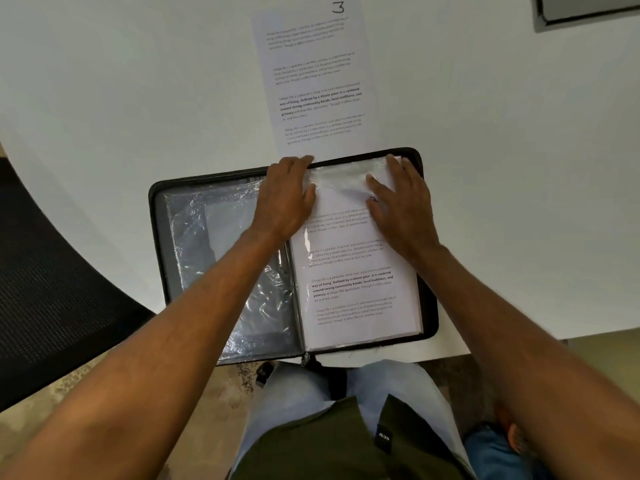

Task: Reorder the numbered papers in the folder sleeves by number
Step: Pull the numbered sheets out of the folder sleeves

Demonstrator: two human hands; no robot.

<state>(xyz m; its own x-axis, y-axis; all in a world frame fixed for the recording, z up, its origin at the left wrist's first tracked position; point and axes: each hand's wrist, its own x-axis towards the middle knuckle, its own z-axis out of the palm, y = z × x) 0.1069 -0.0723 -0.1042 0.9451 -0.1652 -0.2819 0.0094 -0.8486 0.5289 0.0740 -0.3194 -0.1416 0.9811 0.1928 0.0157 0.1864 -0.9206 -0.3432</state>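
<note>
While paper 3 (313,77) lies out beyond my flat, empty hands (287,195) on the folder (427,306), most reordering remains.

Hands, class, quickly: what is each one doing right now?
Left hand: open, fingers flat on the top edge of the folder by the sleeve opening.
Right hand: open, fingers resting flat on the sleeved paper.

The setting is an office-type workspace, indicated by a plain white table (138,81) with a curved edge, a black mesh-backed chair (45,289) beside it, a zippered document folder (294,265) holding printed sheets, and a speckled hard floor (221,386).
</note>
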